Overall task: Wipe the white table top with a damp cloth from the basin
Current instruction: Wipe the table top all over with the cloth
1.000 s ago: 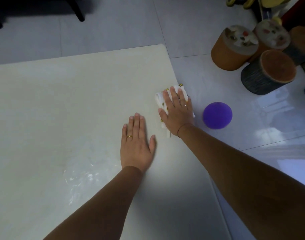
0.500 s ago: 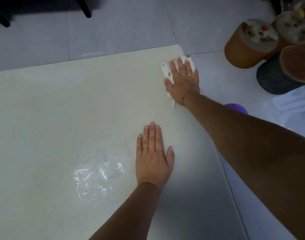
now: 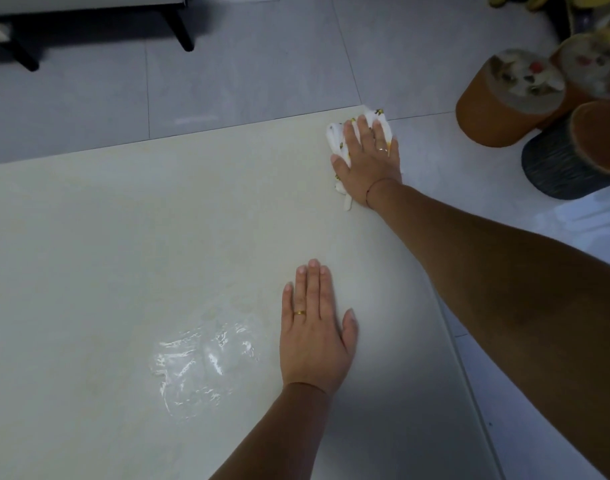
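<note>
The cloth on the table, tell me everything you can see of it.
The cloth is white fabric with small yellow marks, bunched. It lies at the far right corner of the table top, pressed under the right hand, whose straight fingers cover most of it; a strip pokes out by the wrist.

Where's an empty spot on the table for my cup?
The widest bare stretch of the table top is left of the left hand, between the far edge and the wet patch. Another bare strip lies between the left hand and the right hand. The far right corner is crowded: the right hand presses the cloth there.
</note>
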`<act>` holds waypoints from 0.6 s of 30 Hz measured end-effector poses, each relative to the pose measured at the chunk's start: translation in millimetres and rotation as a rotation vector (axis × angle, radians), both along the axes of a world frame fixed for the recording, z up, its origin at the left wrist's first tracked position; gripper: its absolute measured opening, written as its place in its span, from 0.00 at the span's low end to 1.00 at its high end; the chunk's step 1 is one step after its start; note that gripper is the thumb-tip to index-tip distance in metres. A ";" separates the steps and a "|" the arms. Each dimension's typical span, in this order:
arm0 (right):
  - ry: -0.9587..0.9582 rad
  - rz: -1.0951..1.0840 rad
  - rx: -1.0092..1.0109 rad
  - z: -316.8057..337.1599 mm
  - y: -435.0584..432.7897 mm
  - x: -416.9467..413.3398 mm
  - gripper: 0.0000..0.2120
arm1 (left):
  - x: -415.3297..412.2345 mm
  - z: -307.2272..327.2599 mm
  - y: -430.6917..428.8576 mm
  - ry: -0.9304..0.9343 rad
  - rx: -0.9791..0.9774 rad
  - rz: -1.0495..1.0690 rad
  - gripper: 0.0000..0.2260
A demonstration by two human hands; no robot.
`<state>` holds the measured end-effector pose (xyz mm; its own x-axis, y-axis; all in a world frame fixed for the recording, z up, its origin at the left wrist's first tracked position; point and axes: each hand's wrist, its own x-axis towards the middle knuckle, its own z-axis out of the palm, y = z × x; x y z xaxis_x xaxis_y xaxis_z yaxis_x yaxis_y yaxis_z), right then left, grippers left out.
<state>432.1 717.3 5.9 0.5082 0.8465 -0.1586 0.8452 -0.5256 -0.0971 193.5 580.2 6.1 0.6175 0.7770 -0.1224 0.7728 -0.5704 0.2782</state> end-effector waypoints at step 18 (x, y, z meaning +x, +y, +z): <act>0.068 0.018 -0.076 5.8 -182.0 -118.4 0.31 | -6.7 14.5 -1.2 -0.173 -0.071 0.031 0.33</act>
<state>313.7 535.3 11.7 0.4788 0.8396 -0.2566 0.8473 -0.5184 -0.1151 186.8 579.0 20.6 0.6102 0.7890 -0.0717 0.7266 -0.5214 0.4474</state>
